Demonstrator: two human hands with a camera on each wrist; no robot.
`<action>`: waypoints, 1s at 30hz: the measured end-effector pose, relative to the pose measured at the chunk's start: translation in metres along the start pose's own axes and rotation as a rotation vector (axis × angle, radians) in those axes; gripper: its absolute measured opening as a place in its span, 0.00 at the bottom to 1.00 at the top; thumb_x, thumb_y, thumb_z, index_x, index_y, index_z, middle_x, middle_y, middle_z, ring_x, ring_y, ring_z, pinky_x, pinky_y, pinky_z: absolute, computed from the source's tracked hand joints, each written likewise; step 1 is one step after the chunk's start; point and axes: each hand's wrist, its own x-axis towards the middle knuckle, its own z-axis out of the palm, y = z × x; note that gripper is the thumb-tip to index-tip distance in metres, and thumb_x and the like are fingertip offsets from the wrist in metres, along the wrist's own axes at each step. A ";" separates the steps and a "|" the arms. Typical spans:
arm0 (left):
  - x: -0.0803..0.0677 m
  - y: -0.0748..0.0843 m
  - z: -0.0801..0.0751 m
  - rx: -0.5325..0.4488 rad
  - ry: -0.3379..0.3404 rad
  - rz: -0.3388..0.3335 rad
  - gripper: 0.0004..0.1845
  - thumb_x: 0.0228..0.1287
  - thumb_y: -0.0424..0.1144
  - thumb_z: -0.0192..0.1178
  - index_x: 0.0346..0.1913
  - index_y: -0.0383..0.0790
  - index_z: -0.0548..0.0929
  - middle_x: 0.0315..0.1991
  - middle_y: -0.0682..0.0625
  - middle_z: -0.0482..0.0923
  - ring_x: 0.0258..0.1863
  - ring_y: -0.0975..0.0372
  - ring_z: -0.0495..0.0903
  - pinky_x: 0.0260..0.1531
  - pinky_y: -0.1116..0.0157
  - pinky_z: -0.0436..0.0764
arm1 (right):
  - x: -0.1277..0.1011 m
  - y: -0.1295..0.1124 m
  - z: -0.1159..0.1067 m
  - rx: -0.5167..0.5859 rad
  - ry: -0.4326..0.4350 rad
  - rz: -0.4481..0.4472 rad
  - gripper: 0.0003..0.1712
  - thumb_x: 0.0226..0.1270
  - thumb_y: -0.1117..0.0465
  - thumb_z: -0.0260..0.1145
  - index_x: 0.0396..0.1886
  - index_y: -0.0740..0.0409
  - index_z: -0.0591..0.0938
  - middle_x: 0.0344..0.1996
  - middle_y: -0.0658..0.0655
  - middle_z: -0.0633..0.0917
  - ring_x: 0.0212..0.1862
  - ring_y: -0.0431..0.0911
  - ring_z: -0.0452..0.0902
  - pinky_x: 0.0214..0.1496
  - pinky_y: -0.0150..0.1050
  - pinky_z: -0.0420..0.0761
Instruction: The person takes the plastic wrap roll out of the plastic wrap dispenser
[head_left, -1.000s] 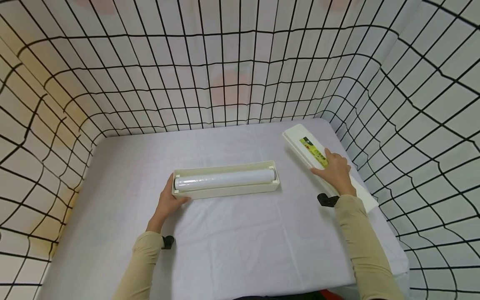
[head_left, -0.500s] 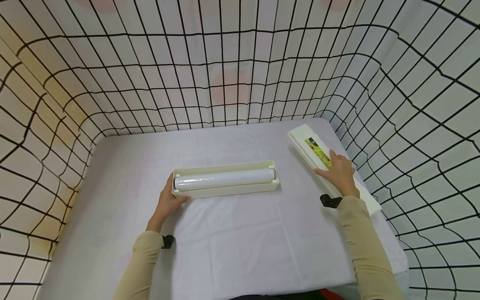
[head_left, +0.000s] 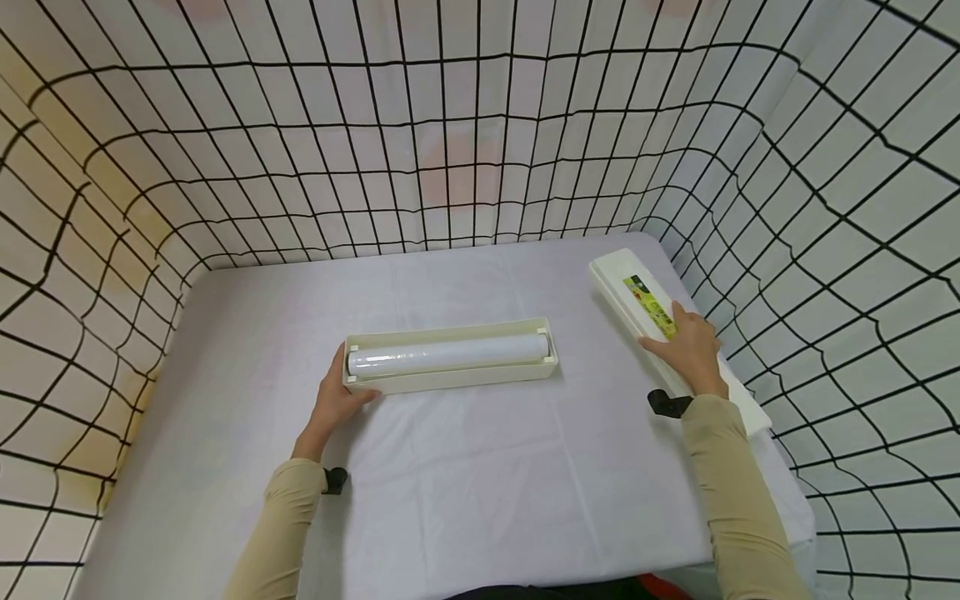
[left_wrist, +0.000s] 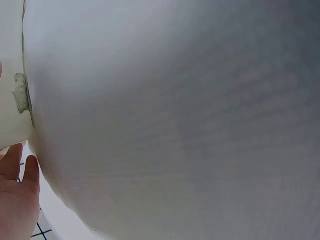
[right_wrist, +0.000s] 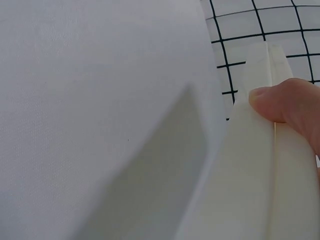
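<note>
A long cream dispenser box lies without its cover on the white cloth, with a shiny white roll of cling film inside. My left hand grips the box's left end, thumb along the front side. In the left wrist view, fingers of that hand show at the end of the box. At the right, my right hand holds the long cream lid, which bears a yellow-green label. The right wrist view shows the thumb pressing the lid's side; the other fingers are mostly hidden.
Black wire mesh walls in the white-clothed table at the back and both sides. The lid's near end reaches close to the right table edge and mesh. A shadow falls on the cloth beside the lid.
My right hand has shifted the lid a little to the right, towards the mesh. My left hand and the box with the roll have stayed in place.
</note>
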 end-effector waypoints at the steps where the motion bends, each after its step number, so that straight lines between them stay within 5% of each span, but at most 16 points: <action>1: 0.000 0.000 0.000 0.003 0.001 -0.001 0.57 0.46 0.27 0.70 0.75 0.49 0.44 0.68 0.38 0.61 0.68 0.44 0.61 0.68 0.44 0.58 | 0.000 0.001 0.000 -0.001 0.003 0.002 0.54 0.55 0.42 0.65 0.72 0.65 0.52 0.60 0.79 0.67 0.56 0.71 0.64 0.46 0.66 0.64; 30: 0.001 0.000 0.002 0.037 0.019 -0.025 0.59 0.45 0.29 0.71 0.75 0.49 0.43 0.69 0.39 0.60 0.68 0.44 0.61 0.69 0.44 0.58 | -0.010 0.019 0.012 0.013 0.094 0.087 0.53 0.54 0.44 0.66 0.71 0.66 0.54 0.57 0.81 0.68 0.53 0.74 0.63 0.44 0.67 0.65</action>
